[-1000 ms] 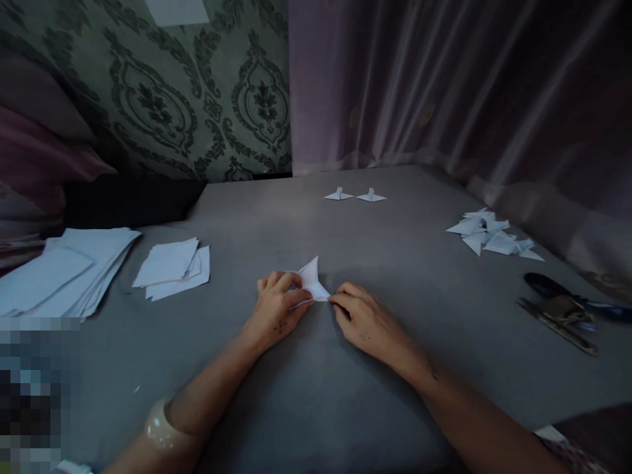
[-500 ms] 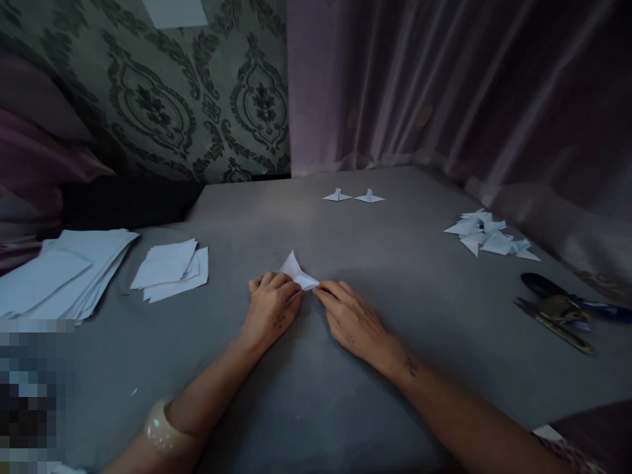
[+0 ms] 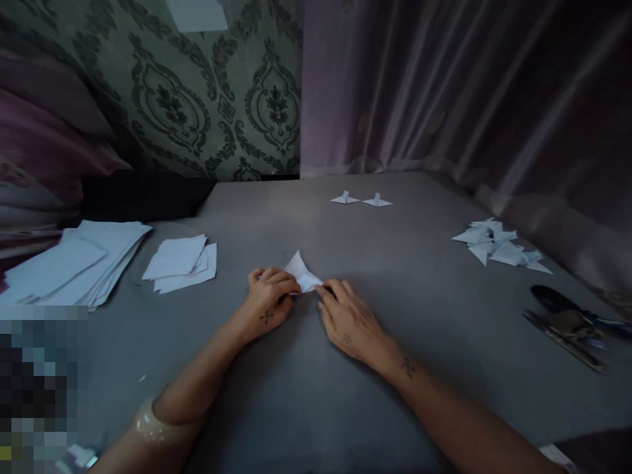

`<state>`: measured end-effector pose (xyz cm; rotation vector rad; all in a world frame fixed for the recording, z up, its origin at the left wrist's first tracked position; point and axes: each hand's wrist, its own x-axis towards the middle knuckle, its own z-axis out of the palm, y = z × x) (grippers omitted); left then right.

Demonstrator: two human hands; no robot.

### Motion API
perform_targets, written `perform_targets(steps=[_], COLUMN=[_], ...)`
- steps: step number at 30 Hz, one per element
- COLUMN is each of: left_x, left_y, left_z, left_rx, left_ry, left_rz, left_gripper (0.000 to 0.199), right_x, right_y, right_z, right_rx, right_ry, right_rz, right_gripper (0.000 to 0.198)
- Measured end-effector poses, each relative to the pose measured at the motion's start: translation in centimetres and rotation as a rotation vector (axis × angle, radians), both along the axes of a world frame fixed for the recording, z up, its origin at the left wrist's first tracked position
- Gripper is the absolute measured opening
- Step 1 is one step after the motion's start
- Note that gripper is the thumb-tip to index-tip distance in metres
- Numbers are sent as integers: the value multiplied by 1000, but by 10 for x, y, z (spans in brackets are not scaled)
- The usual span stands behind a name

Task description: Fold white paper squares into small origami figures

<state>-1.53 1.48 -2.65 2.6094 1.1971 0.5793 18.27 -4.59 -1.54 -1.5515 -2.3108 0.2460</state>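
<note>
Between my hands, low over the grey cloth surface (image 3: 276, 408), is a small piece of folded white paper (image 3: 303, 275) with one point standing up at the back. My left hand (image 3: 270, 295) is closed on its left side, fingers bent over the paper and hiding that part. On the right, the fingertips of my right hand (image 3: 348, 320) pinch the paper's right corner. Thumbs and the paper's lower folds are mostly covered by the fingers.
At the left lie a stack of large white sheets (image 3: 116, 247) and a smaller pile of paper squares (image 3: 178, 258). Two folded paper pieces (image 3: 377, 200) stand at the back. A heap of folded paper shapes (image 3: 508, 250) and scissors (image 3: 563, 336) lie at the right.
The view has shifted slightly, so the surroundings sit further right. My left hand has moved a little left against the paper, and more of the paper's middle shows between the hands.
</note>
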Motion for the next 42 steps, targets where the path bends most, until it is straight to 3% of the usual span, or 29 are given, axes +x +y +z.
perform_targets(steps=[3, 6, 10, 13, 15, 20, 23, 33, 42], left_x=[-4, -7, -3, 5, 8, 11, 11, 13, 11], left_y=[6, 10, 10, 7, 5, 0, -2, -12, -6], left_z=[-3, -6, -6, -7, -10, -18, -21, -12, -19], left_rx=[12, 118, 262, 290, 284, 143, 119, 105, 78], left_ry=[21, 32, -27, -134, -200, -127, -74, 69, 3], left_rz=[-36, -41, 129, 278, 312, 69, -24, -97, -227], left_gripper=[32, 30, 29, 52, 54, 11, 18, 25, 27], right_x=[0, 0, 0, 0, 0, 1, 4, 19, 23], right_y=[0, 0, 0, 0, -1, 0, 2, 13, 12], right_z=[-1, -1, -2, -2, -2, 1, 1, -14, -13], right_rx=[0, 4, 3, -8, -15, -34, -52, -97, -138], right_ry=[-12, -20, -20, -14, -9, 7, 40, 351, 415], right_rz=[7, 12, 9, 12, 13, 12, 21, 31, 5], right_gripper=[33, 32, 31, 31, 31, 31, 31, 41, 43])
